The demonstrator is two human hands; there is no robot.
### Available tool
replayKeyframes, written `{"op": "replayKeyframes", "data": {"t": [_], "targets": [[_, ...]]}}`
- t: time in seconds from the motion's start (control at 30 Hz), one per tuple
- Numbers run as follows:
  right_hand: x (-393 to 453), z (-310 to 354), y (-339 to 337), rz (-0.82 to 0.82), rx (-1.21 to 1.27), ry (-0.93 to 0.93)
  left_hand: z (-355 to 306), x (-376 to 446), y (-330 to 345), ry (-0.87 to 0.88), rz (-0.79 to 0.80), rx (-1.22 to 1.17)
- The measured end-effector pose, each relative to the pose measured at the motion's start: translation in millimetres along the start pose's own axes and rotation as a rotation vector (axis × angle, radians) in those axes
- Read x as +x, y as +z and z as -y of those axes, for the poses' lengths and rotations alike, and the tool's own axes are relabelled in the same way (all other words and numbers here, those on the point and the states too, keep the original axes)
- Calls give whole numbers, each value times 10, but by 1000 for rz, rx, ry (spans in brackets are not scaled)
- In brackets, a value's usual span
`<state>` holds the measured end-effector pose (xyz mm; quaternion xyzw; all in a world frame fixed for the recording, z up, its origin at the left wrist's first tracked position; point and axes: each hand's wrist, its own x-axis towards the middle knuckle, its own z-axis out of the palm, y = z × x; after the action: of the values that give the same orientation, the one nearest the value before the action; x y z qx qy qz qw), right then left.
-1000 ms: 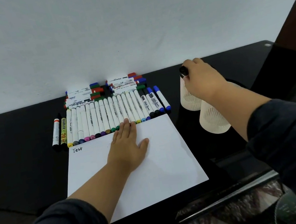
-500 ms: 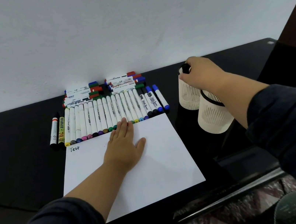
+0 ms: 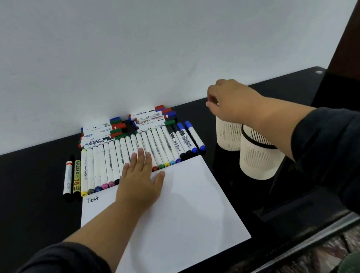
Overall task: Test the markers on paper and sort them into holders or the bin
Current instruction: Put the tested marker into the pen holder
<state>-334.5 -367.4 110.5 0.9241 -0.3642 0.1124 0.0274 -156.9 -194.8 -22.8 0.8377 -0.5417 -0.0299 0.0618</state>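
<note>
Right hand (image 3: 232, 102) hovers curled over the far holder (image 3: 228, 135), whether it grips a marker I cannot tell, while the left hand (image 3: 140, 185) lies flat across paper (image 3: 187, 217) and marker row (image 3: 159, 146) beneath its fingertips; best release straight down, paper pinned.

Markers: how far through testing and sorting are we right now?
Barely started. Done: the paper carries only the word "Test". In hand: the right hand is over the far holder, fingers curled; any marker in it is hidden. The left hand lies flat on the paper, fingertips on the marker row. Left: that row and the stacked markers behind it.
</note>
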Motion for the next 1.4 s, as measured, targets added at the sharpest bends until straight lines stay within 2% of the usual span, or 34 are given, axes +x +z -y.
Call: {"op": "replayKeyframes", "data": {"t": [0.2, 0.5, 0.63, 1.0, 1.4], "targets": [[162, 204, 85, -8, -206, -181, 310, 136, -82, -43, 61, 67], [552, 634, 450, 7, -239, -354, 541, 88, 86, -58, -23, -24], [722, 793, 650, 62, -235, -386, 561, 110, 114, -54, -34, -5], [1155, 974, 1159, 206, -254, -327, 608, 116, 147, -43, -61, -13], [1415, 1125, 1299, 305, -350, -226, 619, 131, 147, -40, -56, -48]]}}
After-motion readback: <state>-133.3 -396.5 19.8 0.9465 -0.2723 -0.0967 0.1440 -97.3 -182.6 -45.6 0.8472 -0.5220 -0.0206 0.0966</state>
